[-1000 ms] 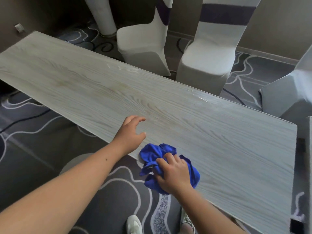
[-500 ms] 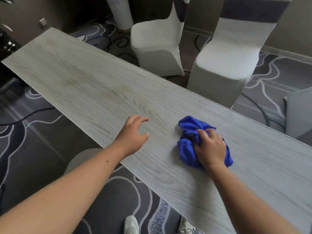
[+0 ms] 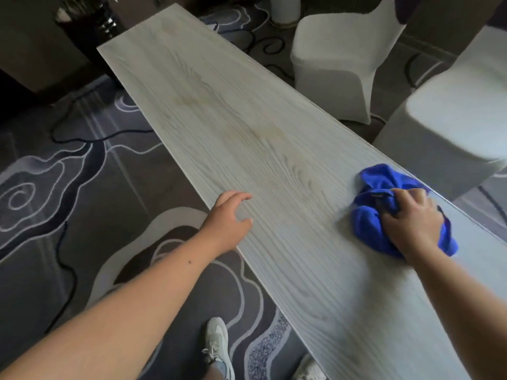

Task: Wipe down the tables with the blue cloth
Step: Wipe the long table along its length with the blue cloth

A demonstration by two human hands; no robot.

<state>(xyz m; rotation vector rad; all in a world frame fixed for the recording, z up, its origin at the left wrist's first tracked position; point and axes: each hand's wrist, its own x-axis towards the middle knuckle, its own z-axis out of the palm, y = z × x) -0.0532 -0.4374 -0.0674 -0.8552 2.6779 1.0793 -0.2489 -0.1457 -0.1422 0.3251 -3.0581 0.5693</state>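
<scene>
Covered chairs [image 3: 340,64] flank table [image 3: 219,105]; right hand [image 3: 408,218] presses cloth [image 3: 367,220].

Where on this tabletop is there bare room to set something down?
Most of the table is bare: the whole stretch beyond the left hand to the far end, and the strip between both hands. Only the far edge is taken, under the right hand and blue cloth.

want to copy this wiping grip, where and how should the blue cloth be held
Take the blue cloth from above, palm down on its bunched middle, as the right hand does now. It lies crumpled in a soft mound on the table, near the far edge, so it offers no firm edge. Fingers pressed into the top folds should hold it flat for wiping. The left hand rests open at the near edge.
</scene>
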